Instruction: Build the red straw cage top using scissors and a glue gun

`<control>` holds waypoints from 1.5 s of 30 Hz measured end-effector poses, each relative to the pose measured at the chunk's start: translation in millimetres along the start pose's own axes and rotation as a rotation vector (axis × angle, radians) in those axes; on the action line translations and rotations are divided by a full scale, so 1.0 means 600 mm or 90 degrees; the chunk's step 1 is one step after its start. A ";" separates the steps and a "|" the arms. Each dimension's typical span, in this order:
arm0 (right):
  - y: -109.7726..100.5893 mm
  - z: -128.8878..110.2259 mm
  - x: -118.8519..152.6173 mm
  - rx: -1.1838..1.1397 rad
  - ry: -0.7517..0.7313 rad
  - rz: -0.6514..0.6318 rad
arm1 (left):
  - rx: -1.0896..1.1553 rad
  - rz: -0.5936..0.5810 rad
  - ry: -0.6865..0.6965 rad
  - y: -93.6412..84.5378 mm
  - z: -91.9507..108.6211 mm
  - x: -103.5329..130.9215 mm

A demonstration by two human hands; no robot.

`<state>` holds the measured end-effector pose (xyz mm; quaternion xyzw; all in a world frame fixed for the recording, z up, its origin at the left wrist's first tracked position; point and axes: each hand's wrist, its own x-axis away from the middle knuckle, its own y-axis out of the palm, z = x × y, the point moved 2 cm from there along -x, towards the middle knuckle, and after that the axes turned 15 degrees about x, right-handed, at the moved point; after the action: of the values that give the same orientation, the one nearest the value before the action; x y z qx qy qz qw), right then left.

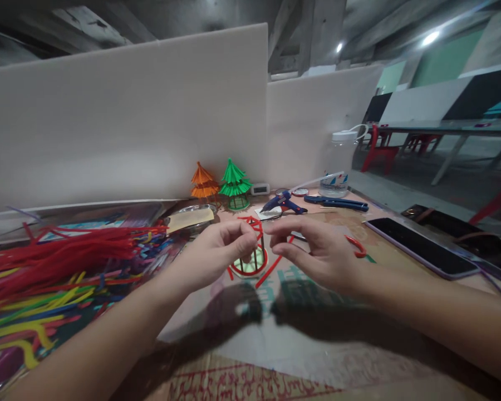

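Observation:
My left hand (227, 245) is raised in front of a small round frame (264, 260) with a red fuzzy rim, dark posts and a pale green base. Its thumb and fingertips are pressed together; whatever they pinch, if anything, is hidden. Facing it, my right hand (317, 248) has its thumb and forefinger apart, with no object visible between them. A red pipe cleaner piece (267, 273) lies on the work surface beside the frame, and a curved red pipe cleaner (359, 248) lies right of my right hand.
Behind stand an orange tiered model (204, 181) and a green one (235, 181). A blue glue gun (286, 201), a dark blue cutter (336, 203), a clear jug (338, 161) and a phone (420, 245) are to the right. Red pipe cleaners (87, 250) heap at left.

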<state>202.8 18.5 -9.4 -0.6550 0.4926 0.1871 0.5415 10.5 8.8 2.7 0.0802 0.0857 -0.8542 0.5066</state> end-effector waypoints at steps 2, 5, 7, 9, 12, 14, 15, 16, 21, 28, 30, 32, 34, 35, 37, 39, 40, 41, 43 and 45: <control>-0.013 -0.027 -0.005 0.012 -0.008 -0.001 | 0.005 -0.017 -0.007 0.002 -0.003 0.000; -0.013 -0.040 -0.006 0.029 0.010 -0.013 | -0.007 -0.041 -0.031 0.007 -0.011 0.002; -0.007 -0.037 -0.005 0.031 0.010 -0.008 | -0.018 -0.047 -0.039 0.008 -0.016 0.002; -0.003 -0.031 -0.003 0.029 0.011 0.000 | -0.021 -0.047 -0.039 0.008 -0.020 0.003; -0.004 -0.025 -0.003 0.037 0.022 -0.015 | -0.023 -0.042 -0.039 0.006 -0.022 0.003; -0.007 -0.026 -0.004 0.055 0.007 -0.024 | -0.020 -0.037 -0.034 0.006 -0.022 0.003; -0.009 -0.027 -0.004 0.066 -0.007 -0.028 | -0.017 -0.035 -0.032 0.007 -0.021 0.003; -0.011 -0.029 -0.004 0.077 -0.023 -0.032 | -0.014 -0.033 -0.030 0.008 -0.021 0.003; -0.007 -0.035 -0.005 0.105 -0.028 -0.061 | 0.004 -0.043 -0.030 0.015 -0.023 0.002; -0.002 -0.038 -0.009 -0.110 0.092 -0.051 | 0.031 -0.082 -0.034 0.018 -0.023 0.000; -0.005 -0.036 -0.010 -0.158 0.101 -0.056 | 0.036 -0.085 -0.030 0.016 -0.021 0.001; -0.008 -0.030 -0.011 -0.153 0.101 -0.061 | 0.027 -0.080 -0.021 0.013 -0.018 0.002; -0.009 -0.019 -0.014 -0.115 0.102 -0.058 | 0.002 -0.048 0.005 0.005 -0.012 0.003; -0.007 -0.011 -0.015 -0.095 0.108 -0.052 | -0.018 -0.023 0.023 0.000 -0.007 0.003; 0.000 0.014 -0.014 -0.074 0.127 -0.020 | -0.049 0.033 0.058 -0.013 0.003 0.004; 0.015 0.048 -0.008 -0.077 0.165 0.024 | -0.068 0.087 0.078 -0.028 0.015 0.004; 0.025 0.068 -0.002 -0.075 0.192 0.027 | -0.078 0.119 0.080 -0.038 0.021 0.004; 0.036 0.088 0.006 -0.063 0.225 0.019 | -0.093 0.156 0.082 -0.048 0.026 0.003; 0.058 0.125 0.022 -0.056 0.282 -0.008 | -0.130 0.238 0.078 -0.071 0.034 0.002; 0.077 0.150 0.037 -0.062 0.335 -0.049 | -0.145 0.295 0.079 -0.097 0.037 0.000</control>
<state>199.5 92.5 -82.2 -0.7245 0.5817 0.0133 0.3696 -41.6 31.0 27.8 0.0921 0.1916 -0.6936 0.6883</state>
